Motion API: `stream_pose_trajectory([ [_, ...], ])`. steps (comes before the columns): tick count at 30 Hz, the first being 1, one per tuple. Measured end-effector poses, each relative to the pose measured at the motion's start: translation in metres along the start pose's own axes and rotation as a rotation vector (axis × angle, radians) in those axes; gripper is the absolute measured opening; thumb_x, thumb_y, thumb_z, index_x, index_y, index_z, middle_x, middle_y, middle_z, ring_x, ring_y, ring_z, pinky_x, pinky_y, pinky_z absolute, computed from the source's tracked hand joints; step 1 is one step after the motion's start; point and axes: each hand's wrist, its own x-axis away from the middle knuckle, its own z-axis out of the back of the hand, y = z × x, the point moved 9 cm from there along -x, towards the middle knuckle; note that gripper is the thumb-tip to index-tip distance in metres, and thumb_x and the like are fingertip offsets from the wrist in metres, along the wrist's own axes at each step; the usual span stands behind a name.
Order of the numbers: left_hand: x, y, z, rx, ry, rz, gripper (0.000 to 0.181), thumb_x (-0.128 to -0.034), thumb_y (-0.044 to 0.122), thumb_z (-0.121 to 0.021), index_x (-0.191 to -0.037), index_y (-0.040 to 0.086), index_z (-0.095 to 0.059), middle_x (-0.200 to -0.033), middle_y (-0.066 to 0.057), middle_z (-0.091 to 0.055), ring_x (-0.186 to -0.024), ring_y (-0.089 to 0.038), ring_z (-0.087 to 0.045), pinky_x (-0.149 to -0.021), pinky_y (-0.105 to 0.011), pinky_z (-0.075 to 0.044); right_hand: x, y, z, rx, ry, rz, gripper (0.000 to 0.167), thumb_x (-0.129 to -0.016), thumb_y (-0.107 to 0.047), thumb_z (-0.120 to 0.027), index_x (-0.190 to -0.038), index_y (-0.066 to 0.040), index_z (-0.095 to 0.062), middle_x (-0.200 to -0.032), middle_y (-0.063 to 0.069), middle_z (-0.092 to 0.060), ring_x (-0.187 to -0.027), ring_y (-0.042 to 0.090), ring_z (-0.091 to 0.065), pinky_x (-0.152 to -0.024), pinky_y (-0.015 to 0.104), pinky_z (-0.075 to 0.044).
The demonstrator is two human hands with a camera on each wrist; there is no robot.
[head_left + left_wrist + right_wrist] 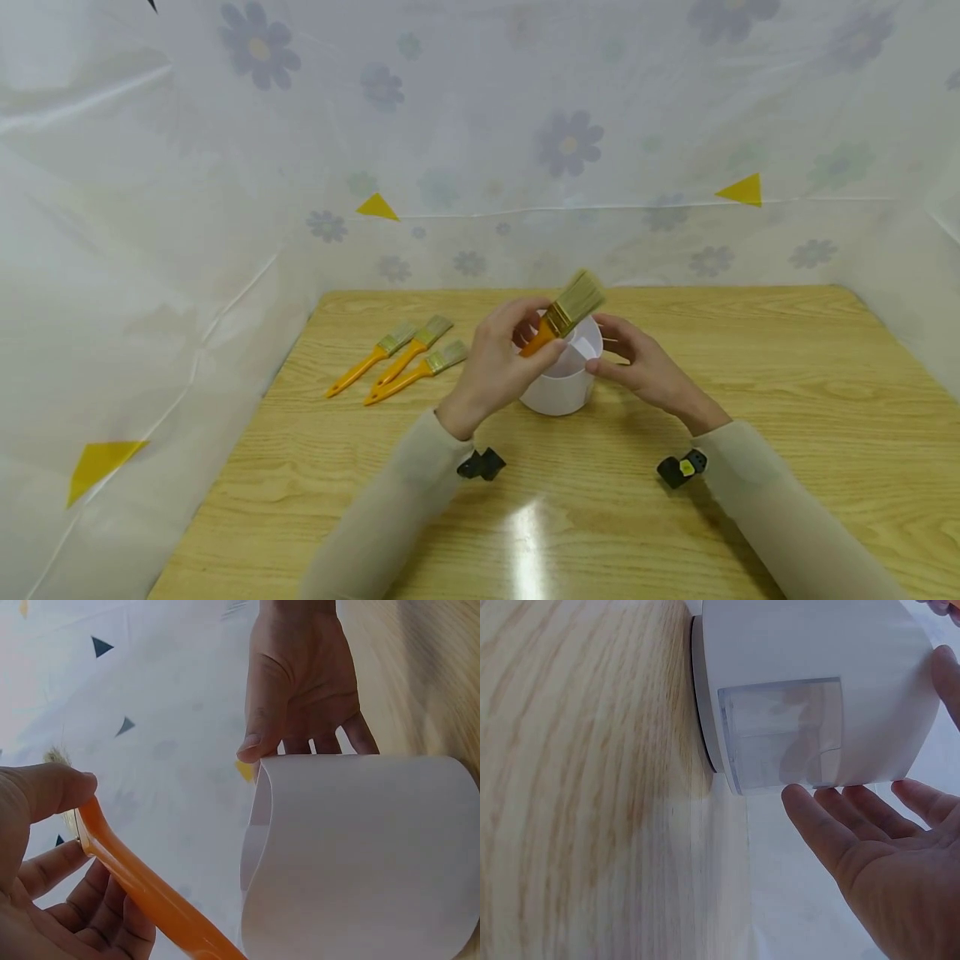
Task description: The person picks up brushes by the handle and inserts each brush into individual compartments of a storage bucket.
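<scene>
A paintbrush with an orange handle and pale bristles [581, 297] is pinched in my left hand [498, 354], bristles up and tilted right, above a white round holder [557, 396]. In the left wrist view the thumb and fingers hold the brush's orange handle [154, 896] near the ferrule. The holder stands upright on the table, and its right side shows a clear window [784, 735] in the right wrist view. My right hand [648, 367] touches the holder's right side near the rim, thumb toward me and the slightly bent fingers spread along the wall.
Three more orange-handled paintbrushes lie left of the holder: one at the left [371, 360], one in the middle [412, 354], one nearer me [416, 373]. All rest on the wooden table [787, 400]. Flowered plastic sheeting [465, 150] hangs behind and at the sides.
</scene>
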Motion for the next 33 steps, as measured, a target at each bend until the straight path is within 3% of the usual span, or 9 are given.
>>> stream_pose_trajectory([
  [24,-0.011,0.009,0.001,0.073,0.123,-0.001,0.041,-0.0834,0.014,-0.073,-0.121,0.008,-0.057,-0.087,-0.005,-0.057,-0.074,-0.013,-0.053,-0.068,-0.024,-0.050,0.000,0.000,-0.001,-0.039,-0.010,-0.010,0.069,-0.092,-0.018,-0.066,-0.150,-0.015,-0.029,-0.144,0.014,-0.039,-0.132,0.036,-0.039,-0.094,0.049,-0.046],
  [33,-0.015,0.010,0.001,0.096,0.164,-0.021,0.043,-0.0830,0.014,-0.074,-0.121,0.005,-0.057,-0.088,-0.009,-0.058,-0.075,-0.019,-0.056,-0.067,-0.032,-0.052,0.000,0.002,0.000,-0.036,-0.006,-0.021,0.068,-0.092,-0.018,-0.065,-0.150,-0.017,-0.029,-0.144,0.013,-0.040,-0.132,0.036,-0.039,-0.095,0.052,-0.044],
])
